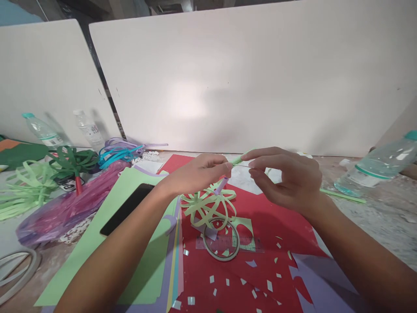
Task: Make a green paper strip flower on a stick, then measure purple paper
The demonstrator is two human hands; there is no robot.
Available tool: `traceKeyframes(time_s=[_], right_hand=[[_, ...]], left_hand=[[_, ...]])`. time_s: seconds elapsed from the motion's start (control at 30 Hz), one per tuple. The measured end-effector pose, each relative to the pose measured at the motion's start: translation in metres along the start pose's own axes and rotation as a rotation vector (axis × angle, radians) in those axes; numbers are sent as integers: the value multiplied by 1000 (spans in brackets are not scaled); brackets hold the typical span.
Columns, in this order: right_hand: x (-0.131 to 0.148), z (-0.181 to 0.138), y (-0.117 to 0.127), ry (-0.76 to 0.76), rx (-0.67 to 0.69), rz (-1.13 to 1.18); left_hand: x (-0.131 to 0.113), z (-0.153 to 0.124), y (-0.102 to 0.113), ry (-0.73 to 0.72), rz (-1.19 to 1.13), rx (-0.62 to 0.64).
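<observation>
Left hand (213, 170) and right hand (286, 176) pinching slim green strip (237, 161); below, curly paper loops (212, 201), flat ring (224, 258).

Red sheet (276, 226): smooth matt paper. Held above it: pale green slip (240, 161), matt paper. On it: looped strips (213, 208), matt paper; ruler (226, 241), clear plastic; tape ring (223, 258), smooth. Left of red sheet: stacked green sheets (150, 265), matt paper; phone (127, 208), smooth; bag (74, 211), thin wrinkled glossy plastic. Right of it: bottle (374, 163), clear shiny plastic. Behind it: white panel (244, 78), smooth, slight sheen.
</observation>
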State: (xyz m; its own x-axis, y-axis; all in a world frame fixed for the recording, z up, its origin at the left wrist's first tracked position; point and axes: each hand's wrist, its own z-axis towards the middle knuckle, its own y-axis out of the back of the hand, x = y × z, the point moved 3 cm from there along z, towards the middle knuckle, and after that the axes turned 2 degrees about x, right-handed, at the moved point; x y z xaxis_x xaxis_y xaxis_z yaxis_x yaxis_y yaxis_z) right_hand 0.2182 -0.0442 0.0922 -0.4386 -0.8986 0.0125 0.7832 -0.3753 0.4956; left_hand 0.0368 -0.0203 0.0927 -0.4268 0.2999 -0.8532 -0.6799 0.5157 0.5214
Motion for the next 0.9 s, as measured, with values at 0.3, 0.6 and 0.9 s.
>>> traceKeyframes(time_s=[0.3,0.6,0.9], right_hand=[[-4,-3,-1,19,-2,36],[-8,1,3,-118,67,-18],[-16,-1,0,-186,198,77]], left_hand=[[1,-1,1,7,26,-11],[4,-1,2,24,84,65],[5,-1,1,40,83,137]])
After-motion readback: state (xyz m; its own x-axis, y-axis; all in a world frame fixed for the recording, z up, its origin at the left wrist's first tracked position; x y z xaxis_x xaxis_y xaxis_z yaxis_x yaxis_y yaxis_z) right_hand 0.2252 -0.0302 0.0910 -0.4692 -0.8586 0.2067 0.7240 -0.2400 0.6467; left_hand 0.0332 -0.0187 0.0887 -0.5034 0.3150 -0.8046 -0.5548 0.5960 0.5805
